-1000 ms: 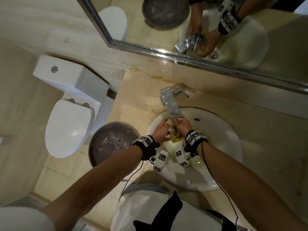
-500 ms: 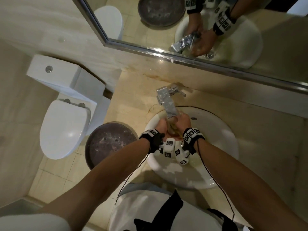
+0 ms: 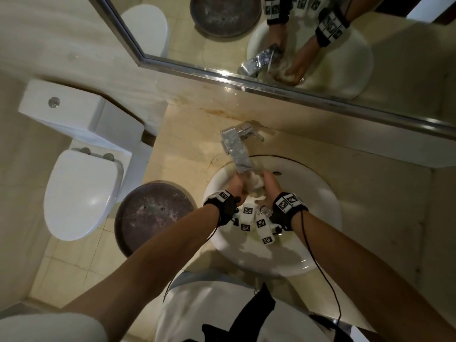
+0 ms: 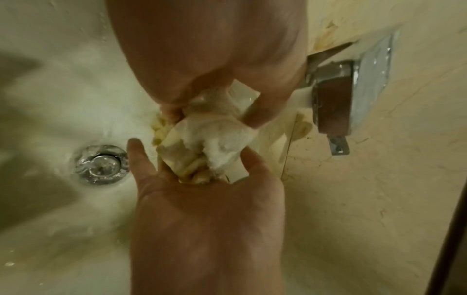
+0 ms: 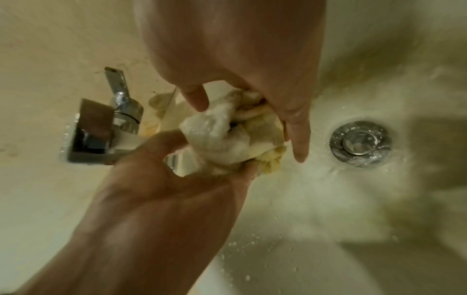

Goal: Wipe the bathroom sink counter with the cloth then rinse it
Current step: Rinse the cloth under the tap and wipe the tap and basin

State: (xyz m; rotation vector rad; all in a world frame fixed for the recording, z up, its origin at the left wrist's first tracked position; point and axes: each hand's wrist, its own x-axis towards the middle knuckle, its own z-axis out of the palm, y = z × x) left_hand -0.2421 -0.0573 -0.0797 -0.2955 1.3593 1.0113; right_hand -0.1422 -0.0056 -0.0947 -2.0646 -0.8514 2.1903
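Note:
A wet cream-and-yellow cloth [image 3: 254,185] [image 4: 215,143] [image 5: 227,137] is bunched up under the chrome faucet [image 3: 238,150] [image 4: 333,97] [image 5: 93,135], over the white sink basin [image 3: 308,193]. Water runs from the spout onto it. My left hand [image 3: 237,186] [image 4: 194,165] grips the cloth from the left, thumb and fingers curled round it. From the right, my right hand [image 3: 270,186] [image 5: 209,155] grips the same bundle. The drain [image 4: 101,164] [image 5: 360,143] lies below the hands, with water over it. The beige counter [image 3: 192,134] surrounds the basin.
A mirror [image 3: 320,33] runs along the wall behind the counter. Left of the counter stand a white toilet [image 3: 81,191] and a round dark bin lid [image 3: 153,218] on the tiled floor. Cables hang from both wrist bands.
The cloth hung down between my hands a second ago; now it is squeezed into a tight bundle right under the spout, with both hands pressed closer together.

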